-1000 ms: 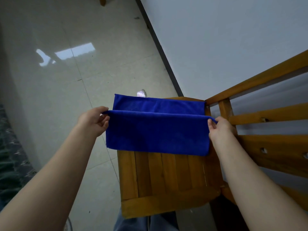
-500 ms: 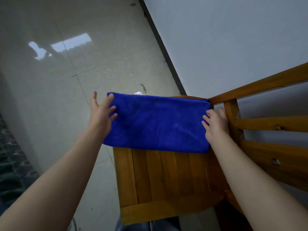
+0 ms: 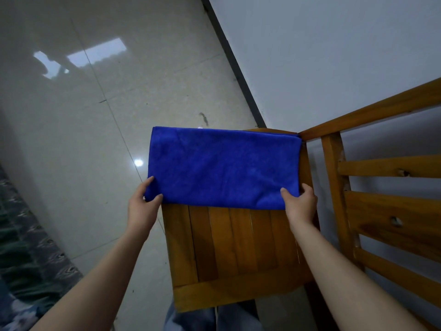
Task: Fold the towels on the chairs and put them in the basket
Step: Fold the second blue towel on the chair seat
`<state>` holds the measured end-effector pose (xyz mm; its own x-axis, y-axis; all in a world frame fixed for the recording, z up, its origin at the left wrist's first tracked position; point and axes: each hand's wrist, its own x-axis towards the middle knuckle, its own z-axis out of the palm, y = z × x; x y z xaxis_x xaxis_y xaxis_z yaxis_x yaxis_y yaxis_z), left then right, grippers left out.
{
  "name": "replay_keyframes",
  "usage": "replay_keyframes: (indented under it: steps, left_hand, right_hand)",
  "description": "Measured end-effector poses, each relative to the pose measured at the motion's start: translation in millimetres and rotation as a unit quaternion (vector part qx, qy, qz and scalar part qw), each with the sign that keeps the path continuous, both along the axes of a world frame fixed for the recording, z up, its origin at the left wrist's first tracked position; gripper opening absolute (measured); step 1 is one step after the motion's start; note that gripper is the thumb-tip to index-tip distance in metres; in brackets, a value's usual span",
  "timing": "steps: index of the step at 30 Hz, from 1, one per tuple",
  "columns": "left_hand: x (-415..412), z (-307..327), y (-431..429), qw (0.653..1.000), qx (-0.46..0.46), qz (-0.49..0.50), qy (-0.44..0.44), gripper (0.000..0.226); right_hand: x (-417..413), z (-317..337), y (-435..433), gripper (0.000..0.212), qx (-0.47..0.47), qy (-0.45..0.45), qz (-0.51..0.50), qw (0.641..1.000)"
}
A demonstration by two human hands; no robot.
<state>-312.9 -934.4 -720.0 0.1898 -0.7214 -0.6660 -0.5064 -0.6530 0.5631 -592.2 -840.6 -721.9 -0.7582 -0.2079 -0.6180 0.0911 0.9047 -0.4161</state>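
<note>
While my left hand (image 3: 143, 204) pinches the near left corner of the blue towel (image 3: 222, 166), folded across the far half of the chair seat (image 3: 238, 242) and overhanging its left edge, my right hand (image 3: 299, 204) pinches the near right corner. Lifting unevenly could let the layers slide apart, or the overhang could drag it floorward.
</note>
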Motion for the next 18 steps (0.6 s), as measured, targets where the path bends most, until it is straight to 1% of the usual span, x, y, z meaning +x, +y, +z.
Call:
replay_keyframes:
  steps: [1,3,5,6,9,10,12,13,15,16,17,18]
  left_hand:
    - [1.9,0.2,-0.8,1.000,0.000,0.017,0.002,0.045]
    - [4.6,1.3,-0.2,0.999,0.010,0.051,0.009,0.037]
    - [5.1,4.2,4.9,0.998,0.022,0.055,0.011,0.033]
    - [4.1,6.5,10.4,0.998,0.029,0.047,0.015,0.033]
    - [-0.7,10.3,37.7,0.998,0.049,0.013,0.024,0.043]
    - [-2.6,11.6,48.4,0.999,0.052,-0.006,0.010,0.049]
    - [-5.5,13.0,72.6,0.995,0.044,-0.063,-0.061,0.059]
    - [-6.8,12.7,84.2,0.987,0.032,-0.111,-0.111,0.063]
    - [-7.2,10.8,102.7,0.949,-0.015,-0.248,-0.195,0.068]
    - [-5.6,8.6,107.0,0.926,-0.039,-0.309,-0.213,0.068]
    - [-3.7,5.1,107.0,0.912,-0.053,-0.346,-0.214,0.067]
    - [-2.7,2.1,102.7,0.913,-0.053,-0.354,-0.195,0.065]
  right_hand:
    - [-3.6,-0.4,-2.5,0.048,0.003,-0.015,-0.005,1.000]
    - [-8.2,1.4,-3.7,0.008,0.005,-0.037,-0.016,0.999]
    - [-10.6,2.3,0.5,0.021,0.029,-0.013,-0.008,0.999]
    - [-11.4,4.4,3.4,0.022,0.042,0.008,-0.007,0.999]
    - [-6.0,18.6,9.0,0.013,0.072,0.072,-0.003,0.995]
    - [-2.0,24.7,9.3,0.011,0.074,0.089,0.001,0.993]
    - [8.5,38.3,7.6,0.013,0.057,0.139,0.034,0.988]
    - [16.1,46.8,5.4,0.015,0.039,0.167,0.060,0.983]
    - [34.2,62.2,0.5,0.016,-0.002,0.206,0.116,0.972]
    - [45.4,67.6,-1.9,0.014,-0.022,0.221,0.150,0.963]
    - [57.9,71.9,-4.9,0.013,-0.042,0.228,0.188,0.954]
    - [71.2,74.1,-8.1,0.013,-0.068,0.225,0.227,0.945]
